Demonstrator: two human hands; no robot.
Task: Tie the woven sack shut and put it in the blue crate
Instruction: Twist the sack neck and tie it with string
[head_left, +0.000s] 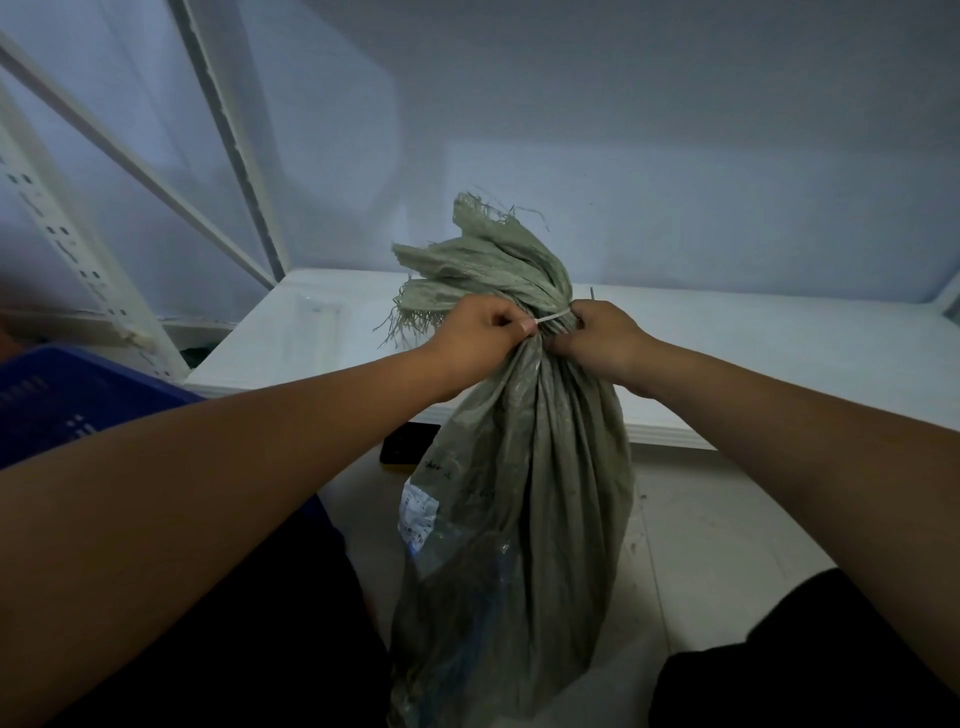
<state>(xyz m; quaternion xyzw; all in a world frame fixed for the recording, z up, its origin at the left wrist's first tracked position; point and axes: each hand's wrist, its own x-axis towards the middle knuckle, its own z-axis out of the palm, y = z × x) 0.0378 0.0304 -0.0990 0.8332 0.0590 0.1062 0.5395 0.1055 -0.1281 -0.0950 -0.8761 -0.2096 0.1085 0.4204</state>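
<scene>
— Where is the sack?
— The sack (519, 493) stands upright on the floor between the person's legs, in front of a low white shelf (779, 353). Its neck is bunched tight, and the frayed mouth fans up and to the left above the hands.
— What are the hands doing?
— The left hand (478, 338) pinches the end of a white tie (553, 317) between thumb and forefinger, with the other fingers curled in. The tie runs taut across to the neck. The right hand (602, 338) grips the neck from the other side with curled fingers; I cannot tell whether it pinches the tie too.
— And the crate?
— The crate (62, 400) sits at the left behind the left forearm, apart from the sack. Only part of it shows.
— Anything else?
— A slotted white post (67, 249) rises above the crate, a dark flat object (408, 444) lies on the floor just beside the sack, and a pale label (418, 514) is on the sack's left side
</scene>
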